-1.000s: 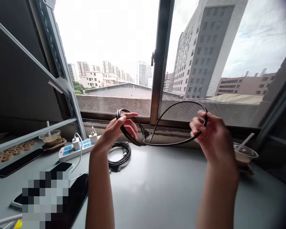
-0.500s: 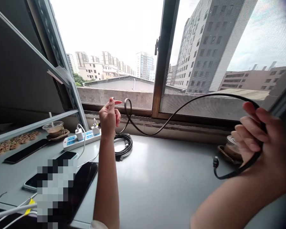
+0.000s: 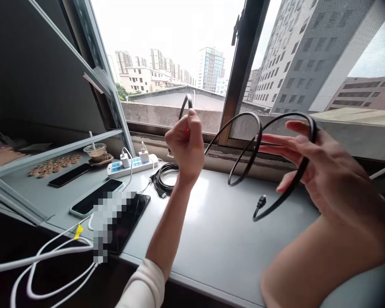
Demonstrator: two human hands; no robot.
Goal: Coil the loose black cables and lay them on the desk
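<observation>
A thin black cable (image 3: 260, 141) hangs in open loops between my two hands, above the table. My left hand (image 3: 188, 143) is closed in a fist round one part of it, and a short bend sticks up above the thumb. Over my right hand (image 3: 324, 167) the cable passes between thumb and fingers, with several fingers stretched to the left. A small black plug (image 3: 262, 202) dangles from the cable's free end below the right hand. Behind my left wrist a coiled black cable (image 3: 160, 182) lies on the table, partly hidden by the forearm.
On the left are a white power strip (image 3: 133, 166) with chargers, two phones (image 3: 98, 196) (image 3: 69, 174), a black tablet (image 3: 133, 226), white cables (image 3: 64, 252) and a drink cup (image 3: 95, 152). A metal frame (image 3: 107, 81) rises beside the window. The grey table (image 3: 218, 231) has its front edge near me.
My view has swung, shifting the table things rightward. The left hand has closed into a fist. The right hand has moved left, its fingers straighter, and the cable between the hands hangs in larger loops.
</observation>
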